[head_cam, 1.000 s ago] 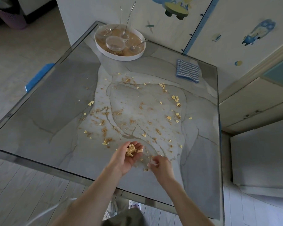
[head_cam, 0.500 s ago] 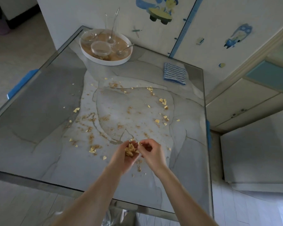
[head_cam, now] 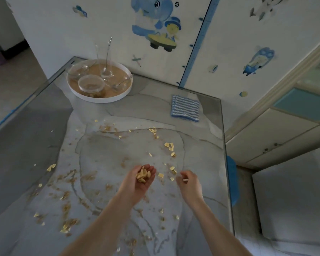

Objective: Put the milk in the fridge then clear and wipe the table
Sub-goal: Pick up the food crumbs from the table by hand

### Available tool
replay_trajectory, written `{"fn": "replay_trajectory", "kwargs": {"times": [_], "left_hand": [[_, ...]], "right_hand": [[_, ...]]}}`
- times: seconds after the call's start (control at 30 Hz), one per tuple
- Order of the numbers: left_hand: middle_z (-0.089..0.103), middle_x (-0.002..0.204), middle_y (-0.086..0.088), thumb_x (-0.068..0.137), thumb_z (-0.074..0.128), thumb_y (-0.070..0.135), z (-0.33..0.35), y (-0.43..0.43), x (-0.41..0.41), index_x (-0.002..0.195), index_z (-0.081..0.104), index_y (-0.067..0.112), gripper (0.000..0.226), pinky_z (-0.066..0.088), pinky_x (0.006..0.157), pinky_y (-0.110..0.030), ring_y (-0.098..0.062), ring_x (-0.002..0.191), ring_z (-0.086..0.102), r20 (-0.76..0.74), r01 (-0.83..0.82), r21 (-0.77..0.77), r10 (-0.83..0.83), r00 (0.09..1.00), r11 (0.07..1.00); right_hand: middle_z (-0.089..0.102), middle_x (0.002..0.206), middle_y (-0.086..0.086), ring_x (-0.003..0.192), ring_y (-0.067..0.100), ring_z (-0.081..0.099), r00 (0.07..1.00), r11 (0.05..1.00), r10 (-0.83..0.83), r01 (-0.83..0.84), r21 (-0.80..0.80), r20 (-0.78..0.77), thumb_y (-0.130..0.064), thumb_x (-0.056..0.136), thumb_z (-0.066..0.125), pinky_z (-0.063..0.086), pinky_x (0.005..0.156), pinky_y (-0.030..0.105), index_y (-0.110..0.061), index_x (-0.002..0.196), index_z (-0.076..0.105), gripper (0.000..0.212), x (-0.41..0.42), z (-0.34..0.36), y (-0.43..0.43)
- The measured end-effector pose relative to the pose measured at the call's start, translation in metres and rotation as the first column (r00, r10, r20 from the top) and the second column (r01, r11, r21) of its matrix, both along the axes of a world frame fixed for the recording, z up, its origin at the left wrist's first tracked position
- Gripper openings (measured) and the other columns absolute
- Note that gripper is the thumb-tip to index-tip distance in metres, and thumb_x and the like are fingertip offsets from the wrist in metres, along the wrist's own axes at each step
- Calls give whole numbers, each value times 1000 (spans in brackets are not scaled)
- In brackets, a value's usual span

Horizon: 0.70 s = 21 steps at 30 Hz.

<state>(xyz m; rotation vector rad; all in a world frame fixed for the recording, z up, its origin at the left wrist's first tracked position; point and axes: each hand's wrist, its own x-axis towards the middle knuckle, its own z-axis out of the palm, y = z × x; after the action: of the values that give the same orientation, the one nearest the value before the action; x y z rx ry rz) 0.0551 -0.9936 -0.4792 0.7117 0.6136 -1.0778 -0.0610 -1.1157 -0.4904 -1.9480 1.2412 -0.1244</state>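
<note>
Many crumbs (head_cam: 169, 146) dot the table (head_cam: 35, 145); clearing is underway. Left hand (head_cam: 140, 182) cups a pile of crumbs; right hand (head_cam: 189, 183) fingers (head_cam: 185, 174) curl loosely, grasp unclear. Next: pinch nearby flakes.

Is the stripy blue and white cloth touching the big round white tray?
Apart. The head view shows a strip of bare grey marbled table between the striped blue-and-white knitted cloth and the round white tray.

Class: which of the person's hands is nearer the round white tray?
Left. The left hand, cupping flakes, is below the tray and slightly right of it in the picture; the right hand is farther right.
</note>
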Motion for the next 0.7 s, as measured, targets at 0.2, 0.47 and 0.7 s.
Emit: {"fn": "replay_trajectory", "kwargs": {"times": [0.2, 0.47, 0.7], "left_hand": [[67, 55, -13, 97, 37, 14, -16, -23, 22, 78, 56, -3, 32, 56, 50, -29, -20, 49, 67, 2, -26, 41, 25, 1000, 999], [68, 59, -15, 97, 40, 16, -25, -26, 27, 82, 57, -6, 31, 58, 52, -31, -22, 53, 69, 2, -28, 78, 28, 1000, 997], [69, 68, -14, 97, 40, 16, -25, -29, 24, 84, 58, -4, 30, 57, 55, -29, -25, 76, 64, 23, 7, 150, -10, 1000, 989]], "right_hand": [[46, 121, 9, 109, 29, 52, 949, 987, 157, -145, 64, -274, -36, 82, 58, 40, 82, 30, -14, 116, 51, 42, 35, -24, -28], [44, 122, 3, 116, 23, 42, 878, 924, 359, -382, -12, -316, -24, 89, 50, 39, 93, 28, -19, 120, 54, 32, 53, -36, -14], [51, 105, 7, 84, 21, 50, 894, 923, 371, -384, -6, -252, -12, 88, 48, 39, 73, 26, -9, 92, 59, 13, 53, -40, -20]]}}
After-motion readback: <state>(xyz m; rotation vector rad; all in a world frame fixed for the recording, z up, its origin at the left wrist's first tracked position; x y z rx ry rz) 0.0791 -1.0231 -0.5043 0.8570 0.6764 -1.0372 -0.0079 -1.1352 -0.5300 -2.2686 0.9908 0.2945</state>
